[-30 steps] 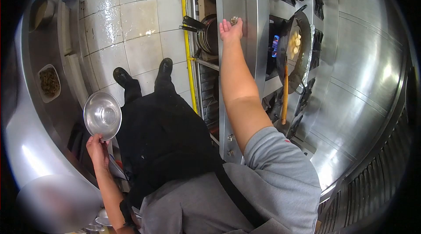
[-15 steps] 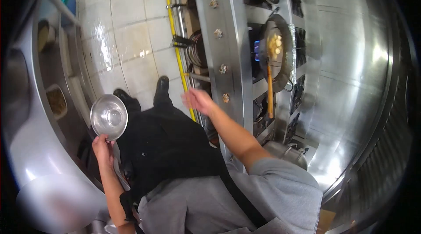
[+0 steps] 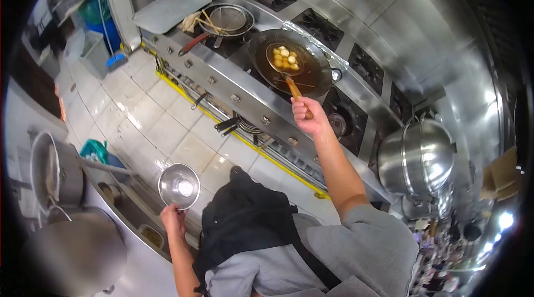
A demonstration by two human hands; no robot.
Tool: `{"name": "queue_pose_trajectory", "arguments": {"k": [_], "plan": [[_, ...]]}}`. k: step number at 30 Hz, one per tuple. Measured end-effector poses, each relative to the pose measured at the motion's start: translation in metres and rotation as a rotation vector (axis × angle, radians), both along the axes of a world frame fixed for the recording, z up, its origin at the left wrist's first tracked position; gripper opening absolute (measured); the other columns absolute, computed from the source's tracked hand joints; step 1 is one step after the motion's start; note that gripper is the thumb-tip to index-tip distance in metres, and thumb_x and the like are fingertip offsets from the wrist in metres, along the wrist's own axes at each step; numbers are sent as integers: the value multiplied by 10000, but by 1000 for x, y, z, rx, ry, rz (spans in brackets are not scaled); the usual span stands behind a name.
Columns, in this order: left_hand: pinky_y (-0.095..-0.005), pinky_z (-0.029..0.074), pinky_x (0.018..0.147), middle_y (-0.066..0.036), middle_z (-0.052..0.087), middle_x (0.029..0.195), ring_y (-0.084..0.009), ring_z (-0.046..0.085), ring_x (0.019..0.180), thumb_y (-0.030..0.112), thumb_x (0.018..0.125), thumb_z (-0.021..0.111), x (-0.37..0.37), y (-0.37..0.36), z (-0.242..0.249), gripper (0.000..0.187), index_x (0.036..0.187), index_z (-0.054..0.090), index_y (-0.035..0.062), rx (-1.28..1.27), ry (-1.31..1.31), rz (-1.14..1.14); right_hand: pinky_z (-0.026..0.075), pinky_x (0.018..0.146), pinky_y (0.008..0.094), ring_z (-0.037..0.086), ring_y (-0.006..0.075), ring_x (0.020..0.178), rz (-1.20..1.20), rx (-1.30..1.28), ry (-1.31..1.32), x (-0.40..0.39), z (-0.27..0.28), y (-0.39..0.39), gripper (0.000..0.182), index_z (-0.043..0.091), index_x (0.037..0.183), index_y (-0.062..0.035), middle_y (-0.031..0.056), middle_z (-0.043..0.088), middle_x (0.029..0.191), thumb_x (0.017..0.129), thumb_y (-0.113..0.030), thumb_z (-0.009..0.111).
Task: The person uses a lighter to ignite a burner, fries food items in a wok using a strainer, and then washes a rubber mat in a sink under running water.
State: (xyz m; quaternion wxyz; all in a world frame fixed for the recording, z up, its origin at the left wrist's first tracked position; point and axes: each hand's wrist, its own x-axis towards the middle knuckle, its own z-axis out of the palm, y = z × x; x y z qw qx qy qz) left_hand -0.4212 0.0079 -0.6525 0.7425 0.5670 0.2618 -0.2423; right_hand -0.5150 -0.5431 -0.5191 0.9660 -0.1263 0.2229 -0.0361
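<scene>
**Steel range, wet tiles, one wok on the go**

Wooden handle first: the right hand (image 3: 307, 117) is closed around the end of a skimmer (image 3: 285, 59), whose round head sits in the wok (image 3: 317, 72) with a cluster of pale, yellowish balls (image 3: 284, 59) in it. Dark liquid fills the wok, which rests on a burner of the long steel range (image 3: 239, 94). The left hand (image 3: 173, 217) pinches the rim of an empty steel bowl (image 3: 179, 186), held out low over the floor, well apart from the wok.

Beside the wok, further along the range, a second pan (image 3: 228, 19) holds utensils, and a flat tray (image 3: 169, 9) lies past it. A row of knobs runs along the range front. A big lidded pot (image 3: 417, 158) stands at the other side. Shiny pale tiles (image 3: 150, 124) cover the floor, with a yellow line at the foot of the range. Behind the person, a steel counter (image 3: 128, 208) carries another pot (image 3: 53, 169).
</scene>
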Motion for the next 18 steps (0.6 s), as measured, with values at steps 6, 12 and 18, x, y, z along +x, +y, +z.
{"name": "queue_pose_trajectory", "arguments": {"k": [6,12,18], "plan": [[-448,568,723,-82,554,764,-209,571,687,-2,815,585,1,0,11,96,767,511,38,-43,-41,-34,408,457,202,496,78,552,-159,276,-214,-7,29,9,241,467,1143,46,-15,503,716,967,-90,561],[-440,571,703,-86,550,741,-220,585,670,-9,816,570,-14,5,19,72,766,528,21,1,2,-16,379,461,190,508,75,584,-104,-50,70,-3,16,19,213,503,1075,22,-16,510,716,932,-108,593],[-414,556,663,-86,555,740,-220,589,673,-13,807,569,-25,17,11,24,796,555,2,-20,-11,14,410,488,278,523,133,564,-132,-412,375,11,14,17,80,563,846,-59,18,552,673,900,-99,607]]}}
